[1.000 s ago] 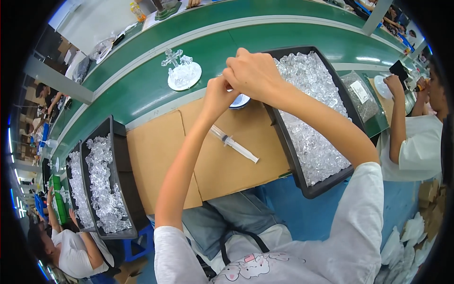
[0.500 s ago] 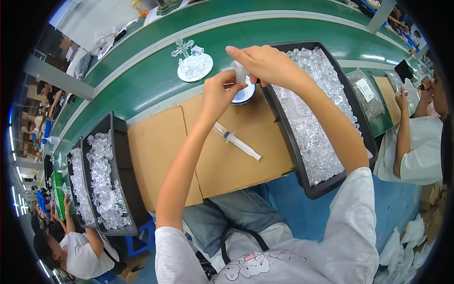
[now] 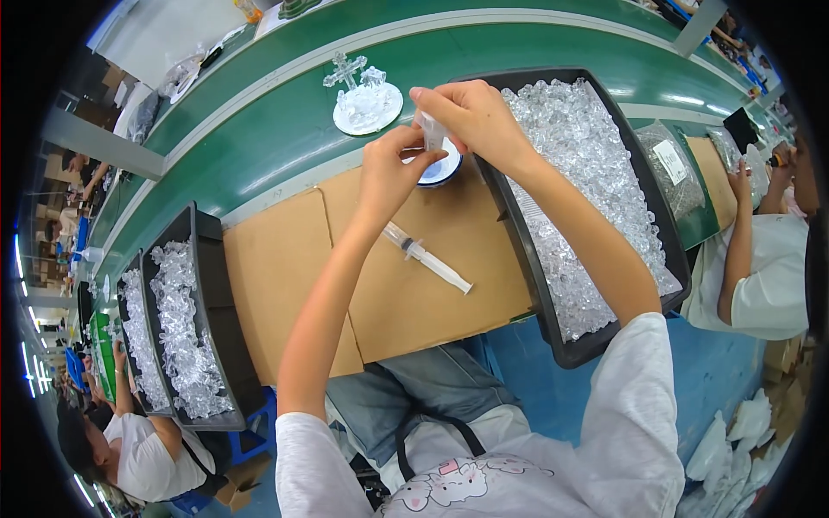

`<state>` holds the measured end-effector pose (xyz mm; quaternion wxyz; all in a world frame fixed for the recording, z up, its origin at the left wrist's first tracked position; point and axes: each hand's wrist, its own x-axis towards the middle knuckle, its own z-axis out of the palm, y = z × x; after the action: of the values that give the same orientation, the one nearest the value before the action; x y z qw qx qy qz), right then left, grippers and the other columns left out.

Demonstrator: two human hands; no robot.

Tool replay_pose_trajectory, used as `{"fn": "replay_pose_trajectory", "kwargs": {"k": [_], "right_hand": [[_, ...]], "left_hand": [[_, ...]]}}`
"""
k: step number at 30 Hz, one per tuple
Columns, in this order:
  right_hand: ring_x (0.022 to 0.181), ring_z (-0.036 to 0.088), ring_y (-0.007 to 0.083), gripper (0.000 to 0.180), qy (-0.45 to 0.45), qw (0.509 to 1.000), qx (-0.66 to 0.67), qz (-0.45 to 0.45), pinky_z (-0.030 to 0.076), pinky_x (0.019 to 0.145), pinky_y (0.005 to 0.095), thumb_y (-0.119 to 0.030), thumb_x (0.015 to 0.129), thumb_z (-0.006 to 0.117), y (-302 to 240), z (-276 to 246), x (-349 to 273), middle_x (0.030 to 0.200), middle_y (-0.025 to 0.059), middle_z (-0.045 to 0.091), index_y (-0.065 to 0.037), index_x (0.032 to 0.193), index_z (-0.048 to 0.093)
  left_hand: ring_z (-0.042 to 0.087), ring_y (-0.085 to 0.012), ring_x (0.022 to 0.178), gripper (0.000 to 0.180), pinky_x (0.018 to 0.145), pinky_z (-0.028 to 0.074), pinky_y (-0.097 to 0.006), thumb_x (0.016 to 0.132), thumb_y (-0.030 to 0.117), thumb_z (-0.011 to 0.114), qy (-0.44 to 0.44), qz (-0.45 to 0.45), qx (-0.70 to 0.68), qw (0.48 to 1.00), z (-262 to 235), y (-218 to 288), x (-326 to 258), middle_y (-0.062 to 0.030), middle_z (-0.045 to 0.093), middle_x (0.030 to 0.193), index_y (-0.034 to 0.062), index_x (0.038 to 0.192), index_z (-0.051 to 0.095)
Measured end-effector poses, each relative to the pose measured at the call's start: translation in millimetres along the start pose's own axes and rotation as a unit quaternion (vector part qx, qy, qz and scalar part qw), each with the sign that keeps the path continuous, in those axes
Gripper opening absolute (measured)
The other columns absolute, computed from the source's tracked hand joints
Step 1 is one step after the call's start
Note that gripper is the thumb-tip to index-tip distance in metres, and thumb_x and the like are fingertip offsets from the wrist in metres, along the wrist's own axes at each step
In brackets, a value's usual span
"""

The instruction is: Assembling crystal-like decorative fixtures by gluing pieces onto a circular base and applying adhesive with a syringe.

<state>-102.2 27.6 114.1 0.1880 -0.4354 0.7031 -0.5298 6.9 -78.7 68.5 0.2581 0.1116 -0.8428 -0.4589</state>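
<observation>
Head view: both hands, left hand [image 3: 390, 171] and right hand [image 3: 466, 116], pinch a small clear plastic piece [image 3: 431, 132] above a round white dish [image 3: 440, 167]. A syringe [image 3: 427, 257] lies on the cardboard-covered counter [image 3: 285, 285], beside a black tray of clear pieces [image 3: 518, 226]

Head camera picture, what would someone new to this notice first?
Most striking is the long black tray on the person's right, heaped with clear crystal-like pieces. At the centre, the left hand and right hand meet around a small clear piece above the cardboard work surface, where a syringe lies. Beyond, on the green conveyor belt, stands a clear ornament with a cross on a round white base.
</observation>
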Motion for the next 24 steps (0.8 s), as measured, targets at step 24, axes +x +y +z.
{"fn": "replay_pose_trajectory", "kwargs": {"k": [24], "right_hand": [[0.053, 0.059, 0.0269, 0.038, 0.116, 0.897, -0.378, -0.198, 0.047, 0.053, 0.0349, -0.046, 0.077, 0.064, 2, 8, 14, 0.054, 0.0072, 0.058, -0.009, 0.078, 0.056]], "left_hand": [[0.069, -0.0241, 0.073, 0.029, 0.063, 0.052, -0.03, 0.075, 0.014, 0.072, 0.019, -0.008, 0.02, 1.0, 7, -18, 7, -0.0156, 0.068, 0.076, -0.0068, 0.093, 0.063]]}}
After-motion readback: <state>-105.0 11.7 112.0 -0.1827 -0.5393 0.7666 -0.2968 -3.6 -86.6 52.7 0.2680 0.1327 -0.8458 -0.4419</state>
